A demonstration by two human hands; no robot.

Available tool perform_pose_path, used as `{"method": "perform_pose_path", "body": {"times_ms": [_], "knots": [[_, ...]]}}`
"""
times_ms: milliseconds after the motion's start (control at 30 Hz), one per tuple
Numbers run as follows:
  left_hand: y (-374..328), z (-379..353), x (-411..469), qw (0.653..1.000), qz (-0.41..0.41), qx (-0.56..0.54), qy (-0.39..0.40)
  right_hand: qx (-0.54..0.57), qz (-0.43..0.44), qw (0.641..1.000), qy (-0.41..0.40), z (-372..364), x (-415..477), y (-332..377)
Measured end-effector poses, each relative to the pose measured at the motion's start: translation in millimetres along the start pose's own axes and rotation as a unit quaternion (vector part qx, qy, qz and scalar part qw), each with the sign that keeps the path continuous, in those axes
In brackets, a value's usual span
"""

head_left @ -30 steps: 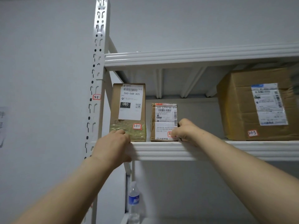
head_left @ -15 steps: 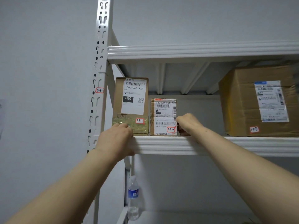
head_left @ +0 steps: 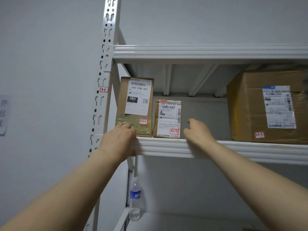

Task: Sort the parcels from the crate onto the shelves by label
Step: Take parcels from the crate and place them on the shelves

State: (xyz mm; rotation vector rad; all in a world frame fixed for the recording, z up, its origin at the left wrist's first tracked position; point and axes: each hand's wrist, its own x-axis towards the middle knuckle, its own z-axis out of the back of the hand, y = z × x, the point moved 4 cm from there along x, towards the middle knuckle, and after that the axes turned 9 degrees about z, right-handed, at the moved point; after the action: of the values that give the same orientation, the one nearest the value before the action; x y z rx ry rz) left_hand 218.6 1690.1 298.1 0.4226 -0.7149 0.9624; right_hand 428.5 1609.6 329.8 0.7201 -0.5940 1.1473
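Two brown parcels stand upright on the white shelf [head_left: 166, 147]. The taller parcel [head_left: 138, 97] at the left end carries a red-edged tag reading 3-1-1. Right beside it stands a shorter parcel [head_left: 168, 117] tagged 3-1-2. My left hand [head_left: 118, 140] rests at the shelf's front edge, its fingertips touching the lower left front of the taller parcel. My right hand [head_left: 198, 132] hovers just right of the shorter parcel, a small gap apart, fingers loosely curled and holding nothing.
A large cardboard box [head_left: 250, 105] tagged 3-1-3 fills the shelf's right end, with bare shelf between it and my right hand. Another shelf [head_left: 200, 52] runs close above. The slotted upright post [head_left: 106, 55] is marked 3-1. A water bottle [head_left: 135, 199] stands on the lower level.
My right hand has come off the right edge of the 3-1-2 parcel and shifted slightly right. My left hand stays at the 3-1-1 parcel's base.
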Motion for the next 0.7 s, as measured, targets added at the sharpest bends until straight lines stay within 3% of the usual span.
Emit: {"method": "perform_pose_path", "body": {"times_ms": [167, 267, 400, 600, 700], "knots": [[-1.7, -6.7, -16.5, 1.000, -0.011, 0.010, -0.020, -0.126, 0.078, 0.989, 0.001, -1.5, -54.1, 6.1], [-3.4, -20.9, -29.9, 0.999, -0.016, -0.032, -0.004, -0.156, 0.087, 0.981, 0.080, 1.4, -101.2, 1.9], [-22.4, -40.1, -61.5, 0.997, -0.014, -0.069, 0.043, -0.157, 0.017, 0.976, 0.149, 7.9, -171.1, -2.6], [-106.0, -60.0, -147.2, 0.963, -0.150, -0.134, 0.179, -0.205, -0.096, 0.940, 0.255, 21.7, -299.5, -27.2], [-151.4, -55.6, -203.6, 0.933, -0.201, -0.172, 0.246, -0.218, -0.162, 0.901, 0.338, 43.5, -380.4, -43.9]]}}
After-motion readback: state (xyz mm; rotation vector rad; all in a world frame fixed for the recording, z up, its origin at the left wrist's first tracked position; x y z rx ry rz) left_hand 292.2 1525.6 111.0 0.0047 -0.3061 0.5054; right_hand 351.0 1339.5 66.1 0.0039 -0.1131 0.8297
